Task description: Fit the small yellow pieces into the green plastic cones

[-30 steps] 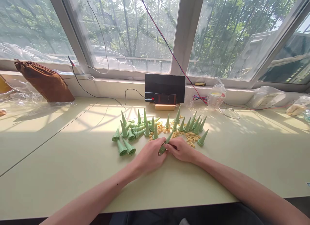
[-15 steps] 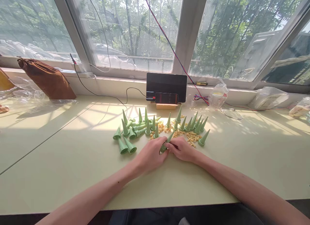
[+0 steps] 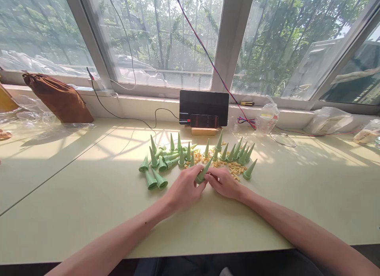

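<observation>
My left hand [image 3: 187, 185] is closed around a green plastic spike [image 3: 204, 172], a hollow-looking cone tilted with its tip up and to the right. Close against the spike's right side is my right hand [image 3: 223, 181], thumb and fingers pinched together; whatever they hold is hidden. Small yellow plugs [image 3: 236, 170] lie scattered just beyond both hands. More green spikes stand around these plugs, one of them a standing spike [image 3: 249, 170] at the right. To the left, several spikes lie on their sides, among them a lying spike [image 3: 160, 180] with its wide end facing me.
At the back, a black tablet [image 3: 204, 103] and a phone [image 3: 204, 120] lean on a small stand [image 3: 204, 131]. A brown drawstring bag [image 3: 59, 98] stands at the left. Cables and a plastic-wrapped cup [image 3: 267, 117] are near the window sill. Part of another person's hand [image 3: 4, 135] shows at the left edge.
My right fingers have drawn slightly off the spike's front, so more of it shows. The left hand keeps its hold; the other spikes and plugs have not moved.
</observation>
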The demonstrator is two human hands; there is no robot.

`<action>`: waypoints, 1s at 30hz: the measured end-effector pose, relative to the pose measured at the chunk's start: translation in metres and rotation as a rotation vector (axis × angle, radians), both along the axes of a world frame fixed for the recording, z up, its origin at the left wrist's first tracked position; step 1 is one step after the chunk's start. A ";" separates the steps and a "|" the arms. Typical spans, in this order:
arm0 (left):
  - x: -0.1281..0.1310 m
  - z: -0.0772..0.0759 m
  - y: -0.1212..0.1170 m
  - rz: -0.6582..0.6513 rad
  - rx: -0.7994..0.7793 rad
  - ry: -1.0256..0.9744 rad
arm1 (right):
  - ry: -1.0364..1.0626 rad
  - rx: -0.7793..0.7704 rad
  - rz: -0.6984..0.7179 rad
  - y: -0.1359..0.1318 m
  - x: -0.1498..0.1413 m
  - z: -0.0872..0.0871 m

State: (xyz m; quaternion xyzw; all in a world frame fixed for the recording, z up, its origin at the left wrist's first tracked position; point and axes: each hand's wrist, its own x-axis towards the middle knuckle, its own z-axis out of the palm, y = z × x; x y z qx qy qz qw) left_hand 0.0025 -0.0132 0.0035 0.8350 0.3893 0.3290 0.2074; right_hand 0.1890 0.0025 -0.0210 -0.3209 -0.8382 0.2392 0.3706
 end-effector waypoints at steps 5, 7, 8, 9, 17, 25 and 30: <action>-0.001 -0.001 0.003 0.069 0.065 -0.021 | 0.020 0.011 -0.089 0.001 0.001 -0.004; -0.002 -0.001 0.003 0.087 0.075 -0.032 | 0.033 0.023 -0.103 0.001 0.000 -0.004; -0.002 -0.001 0.004 0.090 0.077 -0.036 | 0.037 0.025 -0.103 0.000 0.000 -0.003; -0.002 -0.001 0.004 0.092 0.078 -0.039 | 0.040 0.026 -0.101 0.000 0.000 -0.003; -0.003 -0.003 0.004 0.071 0.051 -0.031 | 0.040 -0.019 -0.068 0.000 -0.001 -0.002; -0.003 -0.001 0.005 0.094 0.076 -0.044 | 0.033 -0.008 -0.114 0.000 0.000 -0.002; -0.004 0.000 0.005 0.132 0.092 -0.044 | 0.042 0.035 -0.114 0.001 0.000 -0.003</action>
